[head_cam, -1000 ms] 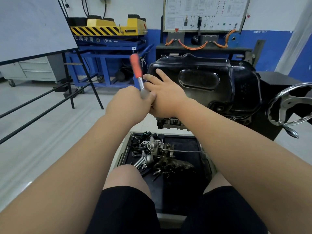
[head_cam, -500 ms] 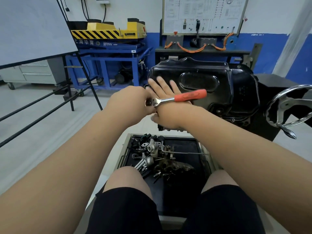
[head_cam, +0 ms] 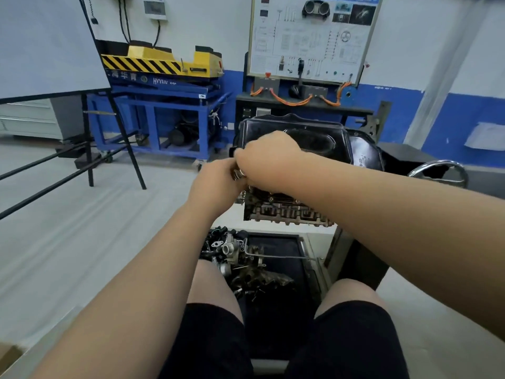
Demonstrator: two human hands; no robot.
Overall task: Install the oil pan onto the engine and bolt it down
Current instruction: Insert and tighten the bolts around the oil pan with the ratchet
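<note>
Though partly covered by the hands, plainly seated on top of the grey cast-metal engine (head_cam: 287, 212) at twelve o'clock: the glossy black pressed-steel oil pan (head_cam: 322, 140), sump side up, rim down on the block.

Both bare hands together at the pan's eight o'clock corner, touching each other. Left hand (head_cam: 218, 181) stretched in from seven o'clock, back toward the camera, fingers curled in around a small silver metal tool head (head_cam: 240, 174) — only a glint of it in view between the two hands. Right hand (head_cam: 269, 160) stretched across from four o'clock, knuckles up, fingers bent down and pressed together over the same spot; cannot tell the thing gripped.

Below the engine at six o'clock, between the bare knees, a shallow black metal tray (head_cam: 278, 246) holding a heap of silver and dark loose engine parts (head_cam: 232, 251) along its nine o'clock side. At three o'clock of the pan, a chromed round handwheel (head_cam: 437, 162). At ten o'clock, well apart, a blue steel trolley (head_cam: 161, 101) carrying a yellow-and-black striped unit (head_cam: 164, 58) — and at twelve, on the wall, a white wiring training board (head_cam: 311, 36).
</note>
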